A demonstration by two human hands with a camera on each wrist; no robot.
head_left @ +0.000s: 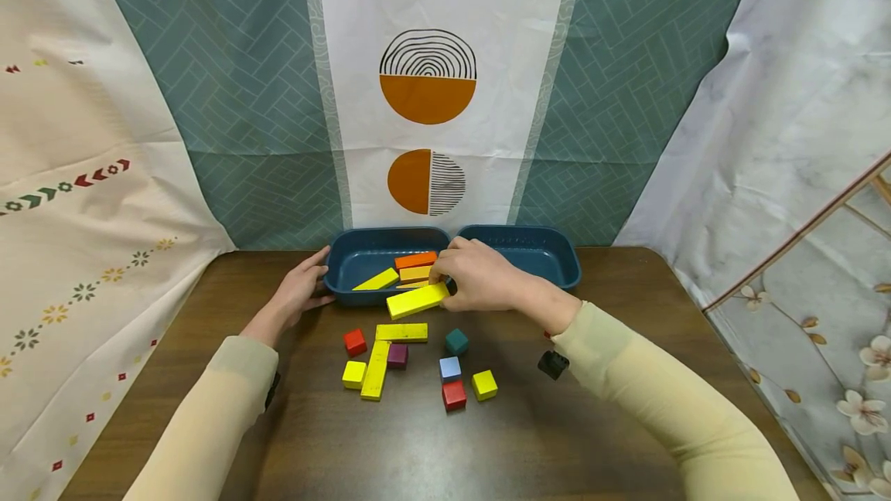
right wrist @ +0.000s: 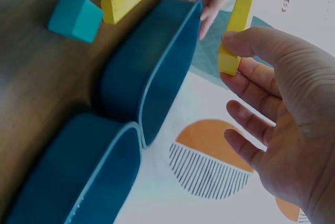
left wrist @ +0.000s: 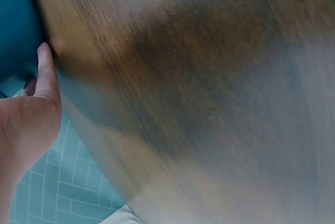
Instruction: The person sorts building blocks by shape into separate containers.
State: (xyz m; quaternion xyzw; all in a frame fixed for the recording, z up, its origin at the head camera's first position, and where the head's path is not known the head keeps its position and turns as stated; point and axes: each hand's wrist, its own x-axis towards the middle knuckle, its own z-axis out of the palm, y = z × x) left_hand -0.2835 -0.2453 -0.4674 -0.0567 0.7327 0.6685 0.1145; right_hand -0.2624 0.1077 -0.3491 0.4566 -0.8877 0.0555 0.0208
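Observation:
Between thumb and fingers, my right hand [head_left: 480,275] pinches one end of a long yellow block [head_left: 416,301]. The block overlaps the front rim of the left blue bin [head_left: 358,298] in the head view. My left hand [head_left: 301,284] rests with extended fingers against that bin's left side; in the left wrist view a fingertip [left wrist: 45,51] lies along its wall. Inside the bin are an orange block [head_left: 415,260], a yellow block [head_left: 377,280] and yellow-orange blocks [head_left: 415,274]. In front, two long yellow blocks [head_left: 401,332] meet at a corner on the table.
Beside the left bin stands a second blue bin [head_left: 536,253]. Small cubes lie on the brown table [head_left: 334,447]: red [head_left: 355,342], yellow [head_left: 354,374], purple [head_left: 397,356], teal [head_left: 456,342], light blue [head_left: 449,369], another red [head_left: 454,395] and another yellow [head_left: 484,385]. A patterned cloth [head_left: 428,176] hangs behind.

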